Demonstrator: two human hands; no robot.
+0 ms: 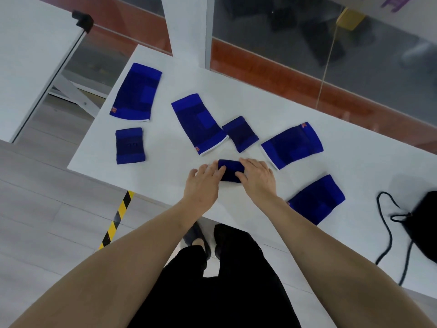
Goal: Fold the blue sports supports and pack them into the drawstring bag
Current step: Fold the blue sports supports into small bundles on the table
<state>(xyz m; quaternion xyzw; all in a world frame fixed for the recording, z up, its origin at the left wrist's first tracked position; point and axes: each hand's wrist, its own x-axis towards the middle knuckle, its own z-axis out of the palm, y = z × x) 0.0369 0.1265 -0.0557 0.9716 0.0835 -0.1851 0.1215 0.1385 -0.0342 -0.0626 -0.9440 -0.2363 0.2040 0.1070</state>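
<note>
Head view: a small folded support [230, 170] lies on the desk [165, 166] near its front edge, pressed flat between both hands. The left hand [203, 183] rests palm down, fingers [218, 170] spread, tips on the support's left end. The right hand [256, 177] covers its right end, fingers together. Six more supports lie around. The black bag [425, 223] is cut off at the right edge.

Bright, even overhead light washed the white table [165, 74], shadows stayed faint, wide-angle bending curved the edges, the picture looked soft throughout, and reflections muddied the glass wall [307, 31].
</note>
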